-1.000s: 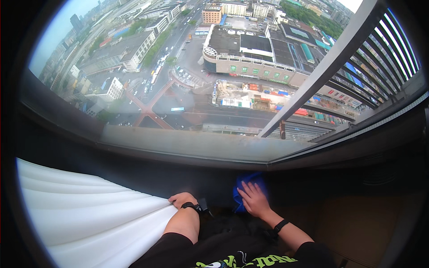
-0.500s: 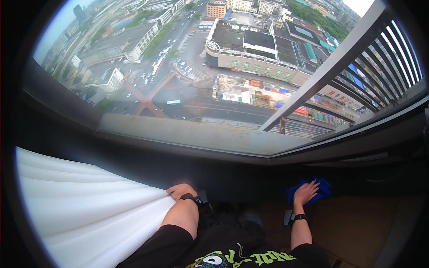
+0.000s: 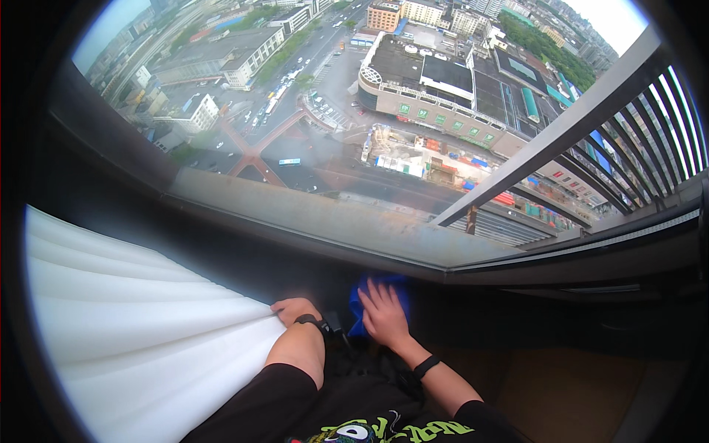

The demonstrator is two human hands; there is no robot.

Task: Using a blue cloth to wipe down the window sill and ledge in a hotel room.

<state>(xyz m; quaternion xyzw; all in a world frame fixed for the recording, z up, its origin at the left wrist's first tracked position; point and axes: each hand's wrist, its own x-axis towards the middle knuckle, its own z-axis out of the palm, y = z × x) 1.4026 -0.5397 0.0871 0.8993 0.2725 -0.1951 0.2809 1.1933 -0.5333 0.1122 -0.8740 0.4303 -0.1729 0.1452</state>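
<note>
A white curtain (image 3: pixel 140 325) fills the lower left, its folds drawn together toward my left hand (image 3: pixel 298 311). The fingers of that hand are closed on the curtain's edge. Under my right hand (image 3: pixel 384 314) lies a blue cloth (image 3: pixel 356 306), pressed on the dark sill (image 3: pixel 473 299) beneath the window. The right fingers are stretched out and slightly apart over the cloth, hiding its middle. Only a short gap separates the two hands.
A window frame (image 3: pixel 317 231) runs across in front of me, with streets and buildings far below. Metal louvers (image 3: pixel 628 140) stand outside on the right. A brown surface (image 3: pixel 569 384) shows at the lower right.
My right hand has slid the blue cloth far to the left along the sill, close to my left hand. The left hand keeps its hold on the curtain. The view has shifted slightly.
</note>
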